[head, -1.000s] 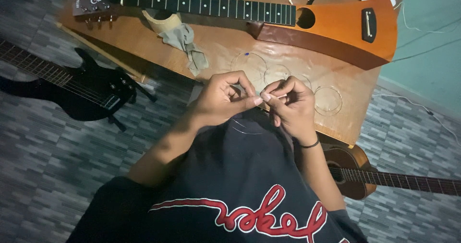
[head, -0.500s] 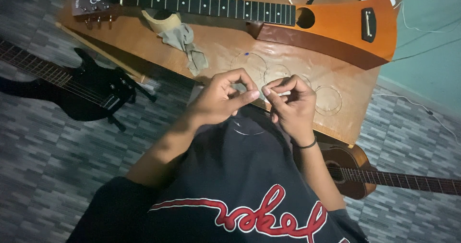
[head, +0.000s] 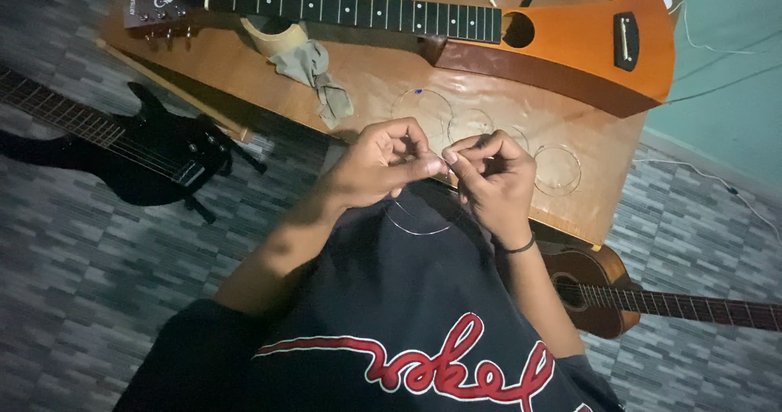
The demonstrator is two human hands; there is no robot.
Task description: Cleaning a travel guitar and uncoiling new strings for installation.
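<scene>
A thin, pale metal guitar string (head: 417, 226) is pinched between the fingertips of the left hand (head: 376, 166) and the right hand (head: 493, 176), both closed tight and touching above the near edge of the brown wooden worktop (head: 244, 74). The string's loop hangs below both hands, against the black shirt. Coiled wire strings (head: 558, 170) lie just beyond, beside the wedge-shaped orange acoustic guitar (head: 570, 49).

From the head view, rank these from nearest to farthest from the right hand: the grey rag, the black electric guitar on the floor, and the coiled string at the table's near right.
Measured from the right hand:
1. Coiled string, just to its right on the wooden table.
2. Grey rag, up and left on the table, beside the tape roll.
3. Black electric guitar, far left on the floor.
</scene>
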